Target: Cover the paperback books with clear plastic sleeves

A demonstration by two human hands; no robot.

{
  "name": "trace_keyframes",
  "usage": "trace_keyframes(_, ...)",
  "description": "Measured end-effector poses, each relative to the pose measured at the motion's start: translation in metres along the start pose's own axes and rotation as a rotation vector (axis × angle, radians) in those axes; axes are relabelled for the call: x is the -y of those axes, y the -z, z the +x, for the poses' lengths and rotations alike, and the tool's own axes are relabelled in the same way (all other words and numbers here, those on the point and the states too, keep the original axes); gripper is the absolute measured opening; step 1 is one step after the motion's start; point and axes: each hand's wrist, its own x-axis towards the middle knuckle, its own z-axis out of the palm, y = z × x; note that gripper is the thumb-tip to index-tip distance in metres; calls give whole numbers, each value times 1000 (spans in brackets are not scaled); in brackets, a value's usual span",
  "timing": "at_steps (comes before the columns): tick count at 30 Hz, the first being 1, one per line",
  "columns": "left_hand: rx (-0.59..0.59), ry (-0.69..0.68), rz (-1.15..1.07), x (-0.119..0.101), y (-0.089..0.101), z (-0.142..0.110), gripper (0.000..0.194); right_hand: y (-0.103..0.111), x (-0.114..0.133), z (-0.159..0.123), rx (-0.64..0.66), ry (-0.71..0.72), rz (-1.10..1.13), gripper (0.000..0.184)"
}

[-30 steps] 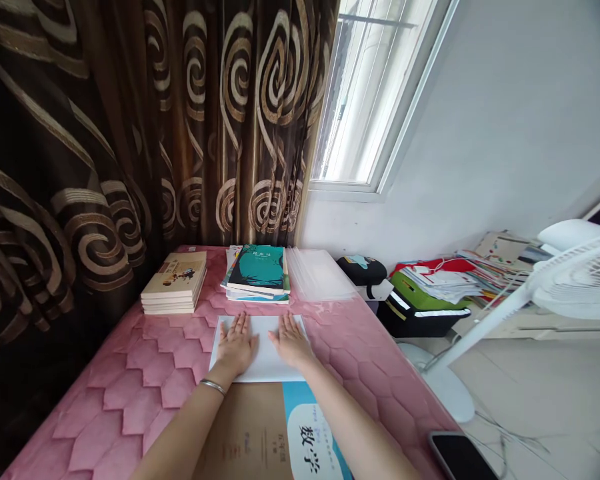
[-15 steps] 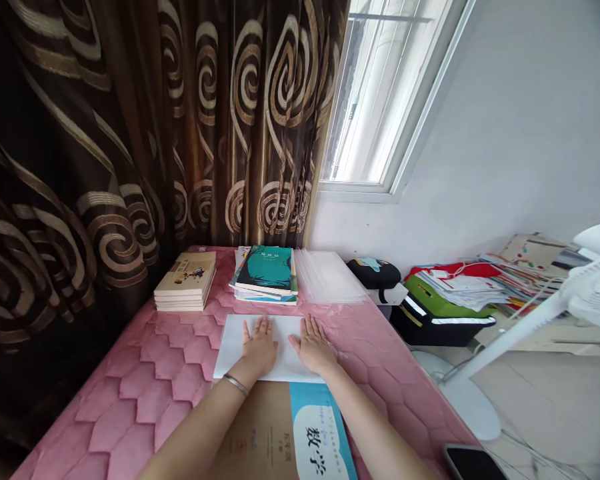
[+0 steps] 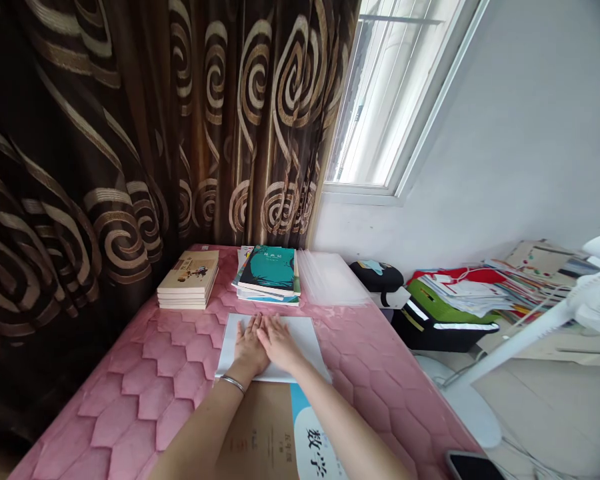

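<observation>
Both hands of the person in front of me lie palm down on a white sheet (image 3: pixel 304 337), which is spread flat in the middle of the table (image 3: pixel 145 393), about level with neither side edge and well in from both. The left hand (image 3: pixel 251 348), with a silver bangle (image 3: pixel 233 384) at its wrist, rests on the sheet with its fingers stretched out toward the far edge. The right hand (image 3: pixel 279 341) sits right against it, thumb side touching the left, its fingers straight as well. Neither hand is clenched, and I see nothing gripped in either.

The sheet's near side meets a brown and blue book cover (image 3: pixel 263 430) printed with large dark characters; the forearms reach across it from the table's near side.

Toward the far left corner stands a neat stack of tan books (image 3: pixel 185 287). Along the far edge, near its middle, is a looser pile topped by a teal book (image 3: pixel 270 272), and just beside it, by the far right corner, lie clear plastic sheets (image 3: pixel 335 281). A dark phone (image 3: pixel 473 467) lies by the right edge, nearer the person. Past that edge leans the white pole of a fan (image 3: pixel 520 342).
</observation>
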Motion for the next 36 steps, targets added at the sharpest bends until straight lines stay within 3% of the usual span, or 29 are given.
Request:
trace_keyframes(4,1,-7,0,0,2,0,67,-7,0,4,75,41,35,71)
trace_keyframes(9,-36,54,-18,-1,6,-2,68,5,-51,-8,15,-138,-167,75)
trace_keyframes(13,-77,185,19,21,10,-9,66,14,-76,-19,23,-207,-229,75)
trace_keyframes(17,-111,353,94,51,17,-19,59,12,-78,-19,20,-187,-227,75)
trace_keyframes(19,-141,392,141,52,21,-21,57,10,-78,-17,24,-187,-232,75)
trace_keyframes(22,-138,254,117,31,23,-16,60,8,-77,-15,34,-202,-249,75)
trace_keyframes(24,-76,101,40,11,20,-9,61,9,-76,-16,34,-206,-259,75)
trace_keyframes(27,-12,5,-18,-11,11,1,61,15,-72,-19,36,-204,-265,75)
trace_keyframes(33,-43,-16,-27,-13,0,5,63,29,-57,-18,94,-222,-221,74)
trace_keyframes(36,-22,-19,-5,-11,2,4,63,20,-36,-11,61,-79,-108,71)
